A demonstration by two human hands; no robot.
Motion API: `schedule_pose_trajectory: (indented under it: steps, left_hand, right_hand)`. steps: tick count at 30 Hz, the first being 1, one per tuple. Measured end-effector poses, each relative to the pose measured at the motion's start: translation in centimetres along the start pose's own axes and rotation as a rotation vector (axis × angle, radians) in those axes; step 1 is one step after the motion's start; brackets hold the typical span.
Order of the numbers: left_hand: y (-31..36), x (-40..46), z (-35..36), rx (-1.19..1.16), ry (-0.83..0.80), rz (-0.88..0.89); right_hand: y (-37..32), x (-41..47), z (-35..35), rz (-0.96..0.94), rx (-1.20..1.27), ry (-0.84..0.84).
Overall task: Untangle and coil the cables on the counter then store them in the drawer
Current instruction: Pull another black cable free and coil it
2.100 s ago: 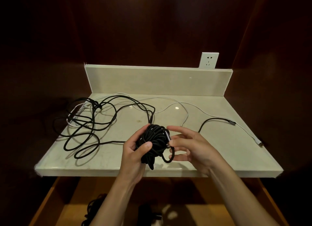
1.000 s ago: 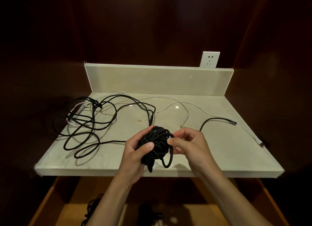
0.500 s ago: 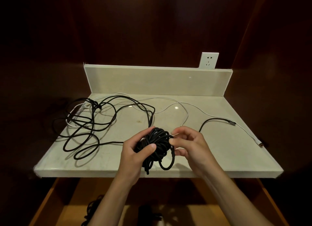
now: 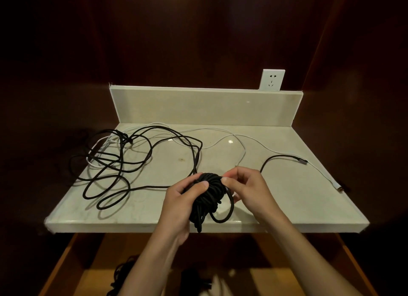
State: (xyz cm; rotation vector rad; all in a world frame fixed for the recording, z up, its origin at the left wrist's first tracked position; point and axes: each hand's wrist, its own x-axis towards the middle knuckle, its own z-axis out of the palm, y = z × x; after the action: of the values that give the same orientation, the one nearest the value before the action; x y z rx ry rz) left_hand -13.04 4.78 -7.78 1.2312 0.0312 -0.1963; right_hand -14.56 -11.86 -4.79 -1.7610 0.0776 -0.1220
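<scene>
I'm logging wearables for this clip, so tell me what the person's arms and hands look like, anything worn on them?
Both forearms are bare to the bottom edge of the frame, with no sleeves in view. The left hand and right hand wear no gloves. No rings, watch, bracelets or markings show on the visible fingers or wrists. Fingernails look short and unpainted.

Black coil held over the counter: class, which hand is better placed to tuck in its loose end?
Right hand: its fingertips already pinch at the black coil, while the left hand grips the bundle.

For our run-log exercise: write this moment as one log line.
left hand: grips black coil | right hand: pinches coil top | black tangle, white cable: loose on counter
</scene>
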Motion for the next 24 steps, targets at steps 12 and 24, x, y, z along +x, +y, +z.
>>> schedule_pose_trajectory:
  steps: [12, 24]
  left_hand:
    - [-0.3, -1.5, 0.7, -0.134, 0.017, 0.044]
    - [-1.2, -2.6, 1.3, -0.290, 0.015, 0.153]
  right_hand:
    - [-0.1, -0.9, 0.5, 0.120, 0.347, 0.011]
    - [-0.9, -2.5, 1.4, -0.157, 0.108, 0.204]
